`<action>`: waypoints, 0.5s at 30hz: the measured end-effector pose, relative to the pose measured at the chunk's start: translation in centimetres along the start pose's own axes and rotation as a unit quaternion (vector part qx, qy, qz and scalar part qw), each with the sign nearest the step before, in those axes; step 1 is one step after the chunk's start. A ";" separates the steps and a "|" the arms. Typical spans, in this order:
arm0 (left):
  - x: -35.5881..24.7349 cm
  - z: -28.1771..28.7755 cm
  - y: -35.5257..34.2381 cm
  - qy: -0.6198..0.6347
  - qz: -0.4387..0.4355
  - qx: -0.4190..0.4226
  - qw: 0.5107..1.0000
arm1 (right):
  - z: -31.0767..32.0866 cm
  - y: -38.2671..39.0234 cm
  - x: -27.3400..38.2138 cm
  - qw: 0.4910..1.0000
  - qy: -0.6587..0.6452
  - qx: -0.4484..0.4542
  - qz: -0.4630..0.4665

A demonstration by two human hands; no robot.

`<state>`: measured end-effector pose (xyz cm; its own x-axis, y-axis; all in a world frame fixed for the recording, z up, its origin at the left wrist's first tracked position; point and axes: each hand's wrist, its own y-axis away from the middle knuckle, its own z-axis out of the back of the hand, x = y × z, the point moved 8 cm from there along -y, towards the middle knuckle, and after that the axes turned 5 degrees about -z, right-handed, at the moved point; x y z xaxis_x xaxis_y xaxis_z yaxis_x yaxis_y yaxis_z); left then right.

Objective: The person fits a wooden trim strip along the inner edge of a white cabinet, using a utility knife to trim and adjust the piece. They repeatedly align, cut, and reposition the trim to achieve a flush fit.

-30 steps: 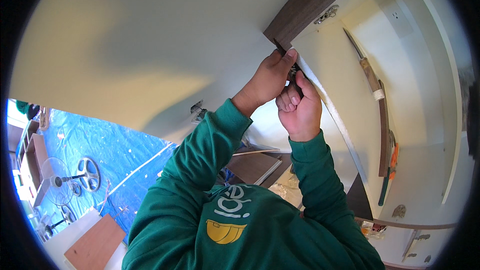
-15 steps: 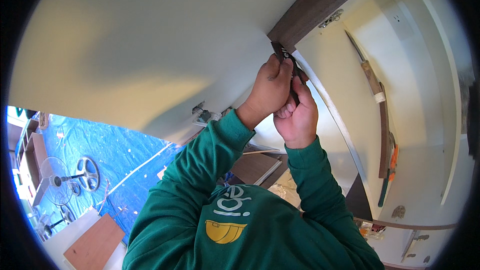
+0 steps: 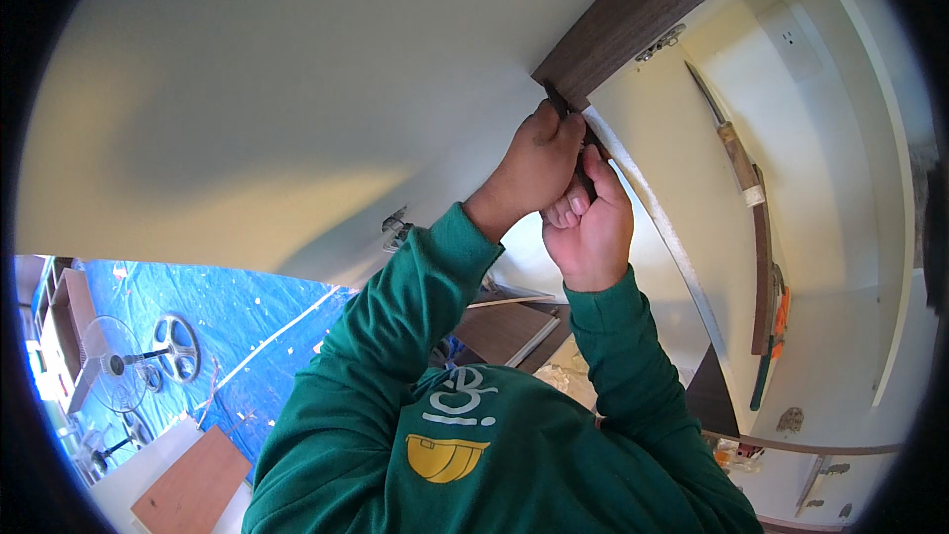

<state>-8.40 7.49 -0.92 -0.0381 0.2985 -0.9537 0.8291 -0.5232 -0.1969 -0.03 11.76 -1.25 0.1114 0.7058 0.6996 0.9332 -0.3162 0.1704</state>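
My left hand (image 3: 529, 170) is closed on a slim dark tool (image 3: 557, 99), its thumb and fingers at the upper part. My right hand (image 3: 593, 227), just below and to the right, has its fingers curled round the lower part of the same tool; its details are hidden by both hands. The tool's upper tip is at the lower corner of a dark brown wood board (image 3: 643, 10), beside a long white edge (image 3: 647, 208) running downward. A broad white panel (image 3: 277, 59) fills the upper left, with metal hinges (image 3: 395, 222) on it.
Inside the white cabinet (image 3: 830, 158) at right are a wooden-handled blade (image 3: 732, 153), a brown strip (image 3: 760, 287) and an orange-and-green tool (image 3: 776, 321). Lower left: a blue tarp (image 3: 247, 302), a standing fan (image 3: 116, 363) and loose boards (image 3: 193, 485). More brown boards (image 3: 504, 331) lie below my hands.
Both hands and the tool have shifted slightly: my right hand lower and a little left, my left hand a little downward. The tool's visible face has turned. The view has moved slightly.
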 end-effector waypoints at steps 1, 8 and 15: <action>-0.2 0.0 0.1 0.008 0.022 0.007 1.000 | 0.1 0.0 0.1 1.000 0.000 -0.004 0.000; -0.1 0.0 0.0 0.021 -0.018 0.007 1.000 | 0.3 -0.2 0.2 1.000 -0.002 0.004 -0.012; -0.3 -0.1 0.9 0.115 -0.003 0.027 0.993 | -0.9 1.0 -0.3 1.000 0.014 0.003 -0.025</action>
<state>-7.60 7.07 -0.77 0.0897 0.4728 -0.8766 0.7984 -0.5603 -0.2205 0.59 10.71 -0.67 0.0554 0.7023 0.7097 0.9392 -0.2779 0.2016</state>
